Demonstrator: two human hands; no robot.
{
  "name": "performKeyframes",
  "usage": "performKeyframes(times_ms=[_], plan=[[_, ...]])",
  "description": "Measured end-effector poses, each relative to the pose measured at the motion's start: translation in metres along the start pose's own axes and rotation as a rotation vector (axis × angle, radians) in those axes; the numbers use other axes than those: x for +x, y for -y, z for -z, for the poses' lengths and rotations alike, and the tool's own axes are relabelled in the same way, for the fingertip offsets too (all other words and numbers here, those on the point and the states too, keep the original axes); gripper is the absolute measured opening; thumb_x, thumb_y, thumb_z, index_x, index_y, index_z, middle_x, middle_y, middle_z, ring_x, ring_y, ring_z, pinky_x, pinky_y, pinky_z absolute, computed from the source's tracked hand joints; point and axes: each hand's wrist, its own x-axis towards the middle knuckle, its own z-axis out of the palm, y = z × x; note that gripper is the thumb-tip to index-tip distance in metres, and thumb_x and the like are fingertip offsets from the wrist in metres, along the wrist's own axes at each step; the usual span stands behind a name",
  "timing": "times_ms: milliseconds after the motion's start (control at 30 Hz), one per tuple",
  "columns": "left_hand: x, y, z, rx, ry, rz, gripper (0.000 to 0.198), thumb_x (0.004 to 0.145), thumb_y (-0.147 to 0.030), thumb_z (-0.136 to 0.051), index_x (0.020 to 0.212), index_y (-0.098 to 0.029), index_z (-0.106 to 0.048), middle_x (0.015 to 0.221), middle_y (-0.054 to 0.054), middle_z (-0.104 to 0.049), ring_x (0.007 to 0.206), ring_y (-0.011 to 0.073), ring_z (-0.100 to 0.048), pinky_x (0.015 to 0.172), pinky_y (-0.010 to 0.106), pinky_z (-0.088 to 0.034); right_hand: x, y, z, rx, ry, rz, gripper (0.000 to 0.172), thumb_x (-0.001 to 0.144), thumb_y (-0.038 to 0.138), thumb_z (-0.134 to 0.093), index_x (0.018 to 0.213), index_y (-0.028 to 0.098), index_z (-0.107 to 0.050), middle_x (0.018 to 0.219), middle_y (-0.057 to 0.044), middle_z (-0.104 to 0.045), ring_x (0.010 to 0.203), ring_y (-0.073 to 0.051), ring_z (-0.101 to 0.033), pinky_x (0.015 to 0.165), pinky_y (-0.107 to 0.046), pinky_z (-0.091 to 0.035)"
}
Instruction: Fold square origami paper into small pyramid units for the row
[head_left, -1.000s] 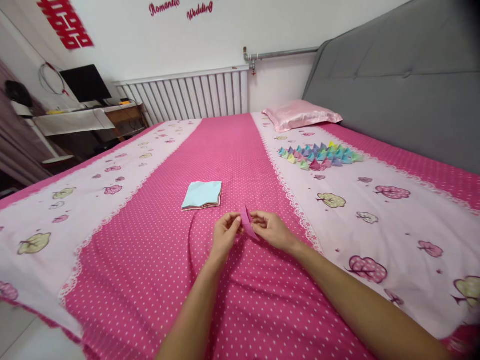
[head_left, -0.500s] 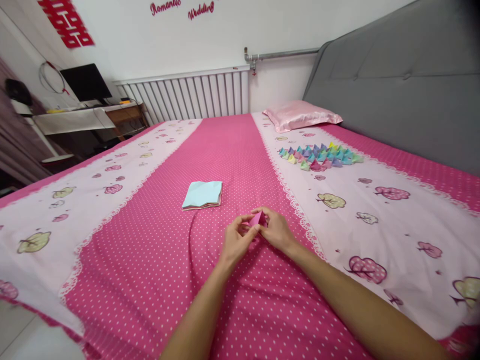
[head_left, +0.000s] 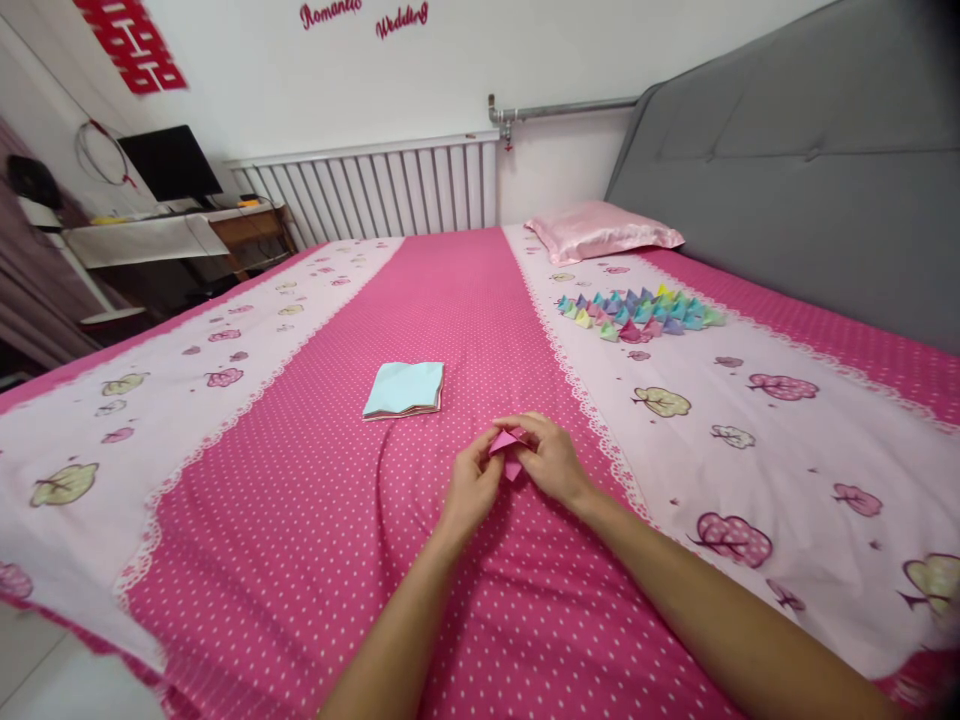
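A small folded piece of pink origami paper (head_left: 511,467) is held between both hands, low over the bed. My left hand (head_left: 475,474) pinches its left side with thumb and fingers. My right hand (head_left: 551,457) grips the right side, its fingers curled over the top. One pointed flap of the paper sticks down towards me, and part of the fold is hidden behind the fingers. Beyond the left hand lies a stack of square paper sheets (head_left: 406,388), light blue on top. Several small folded paper pieces (head_left: 637,312) in many colours stand grouped at the far right.
The bed's pink dotted sheet (head_left: 315,480) has some wrinkles. A pink pillow (head_left: 602,230) rests by the grey headboard (head_left: 787,170). White radiator (head_left: 382,187) bars line the back wall. A desk with a monitor (head_left: 171,163) stands at the far left.
The pink paper has changed shape: it stood as a small peak, and now a flap points down towards me. Both thumbs have moved apart slightly. The stack and the coloured pieces stay put.
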Motion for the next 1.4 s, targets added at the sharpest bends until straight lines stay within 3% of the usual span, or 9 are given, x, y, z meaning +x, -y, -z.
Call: performKeyframes(times_ms=[167,367,533,733,900,1033,1100,1200,1400], plan=[[0.004,-0.001,0.003,-0.06,0.005,-0.003,0.032,0.074,-0.019,-0.058,0.106,-0.017,-0.062,0.094,0.008,-0.067,0.079,0.0149,-0.061,0.07,0.023,-0.045,0.003,-0.001,0.001,0.114,0.057,-0.009,0.035,0.074,0.007,-0.048,0.1,0.024,-0.066,0.101,-0.005,-0.059,0.092,-0.016,-0.056,0.081,-0.033,-0.046],[0.005,-0.004,0.006,-0.218,-0.039,0.077,0.037,0.071,-0.021,-0.064,0.108,-0.017,-0.06,0.096,0.008,-0.066,0.081,0.0144,-0.061,0.07,0.022,-0.045,0.003,0.005,0.005,0.079,0.146,-0.041,0.029,0.074,0.017,-0.056,0.101,0.026,-0.065,0.118,-0.006,-0.05,0.11,-0.019,-0.047,0.093,-0.038,-0.039],[0.004,-0.009,0.008,-0.382,-0.065,0.158,0.042,0.073,-0.015,-0.06,0.115,-0.018,-0.055,0.094,0.006,-0.066,0.073,0.0109,-0.06,0.064,0.019,-0.045,0.001,0.012,0.009,0.027,0.276,-0.044,0.047,0.072,0.036,-0.063,0.117,0.028,-0.055,0.137,-0.009,-0.032,0.124,-0.028,-0.033,0.095,-0.047,-0.036],[0.002,-0.015,0.008,-0.548,-0.049,0.171,0.049,0.07,-0.003,-0.047,0.117,-0.015,-0.052,0.085,0.003,-0.063,0.061,0.0055,-0.055,0.056,0.015,-0.044,0.002,0.008,0.007,0.023,0.222,-0.025,0.038,0.087,0.044,-0.037,0.118,0.029,-0.054,0.14,-0.006,-0.029,0.128,-0.024,-0.026,0.102,-0.047,-0.025],[-0.001,-0.013,0.006,-0.438,-0.003,0.135,0.058,0.07,-0.01,-0.062,0.124,-0.02,-0.044,0.065,-0.004,-0.055,0.062,0.007,-0.054,0.067,0.019,-0.044,0.003,0.006,0.003,-0.025,0.139,0.013,0.039,0.084,0.037,-0.046,0.122,0.03,-0.049,0.134,-0.006,-0.038,0.121,-0.023,-0.037,0.097,-0.046,-0.034],[0.0,-0.006,0.007,-0.326,0.01,0.073,0.062,0.069,-0.017,-0.068,0.125,-0.022,-0.042,0.05,-0.009,-0.037,0.053,0.0057,-0.046,0.063,0.019,-0.041,0.003,0.005,0.003,0.108,0.049,-0.096,0.057,0.078,0.034,-0.055,0.131,0.026,-0.037,0.113,-0.008,-0.055,0.092,-0.019,-0.056,0.077,-0.036,-0.048],[0.001,-0.003,0.008,-0.255,0.005,0.048,0.061,0.069,-0.022,-0.068,0.124,-0.022,-0.043,0.05,-0.01,-0.036,0.048,0.0051,-0.042,0.055,0.017,-0.038,0.003,0.004,0.003,0.146,0.029,-0.155,0.053,0.074,0.035,-0.059,0.124,0.021,-0.047,0.097,-0.007,-0.062,0.081,-0.017,-0.058,0.071,-0.033,-0.049],[0.001,-0.003,0.007,-0.154,0.017,0.053,0.057,0.067,-0.027,-0.069,0.119,-0.019,-0.047,0.047,-0.01,-0.038,0.042,0.0046,-0.037,0.045,0.016,-0.032,0.004,0.004,0.004,0.173,0.052,-0.156,0.031,0.073,0.036,-0.059,0.097,0.016,-0.065,0.084,-0.006,-0.066,0.073,-0.016,-0.059,0.066,-0.03,-0.048],[0.002,-0.004,0.007,-0.057,0.002,0.085,0.038,0.063,-0.028,-0.072,0.096,-0.014,-0.059,0.046,-0.006,-0.051,0.038,0.0048,-0.041,0.041,0.017,-0.034,0.006,0.005,0.006,0.3,0.026,-0.212,0.025,0.067,0.036,-0.065,0.081,0.015,-0.069,0.074,-0.006,-0.068,0.067,-0.016,-0.059,0.062,-0.029,-0.047]])
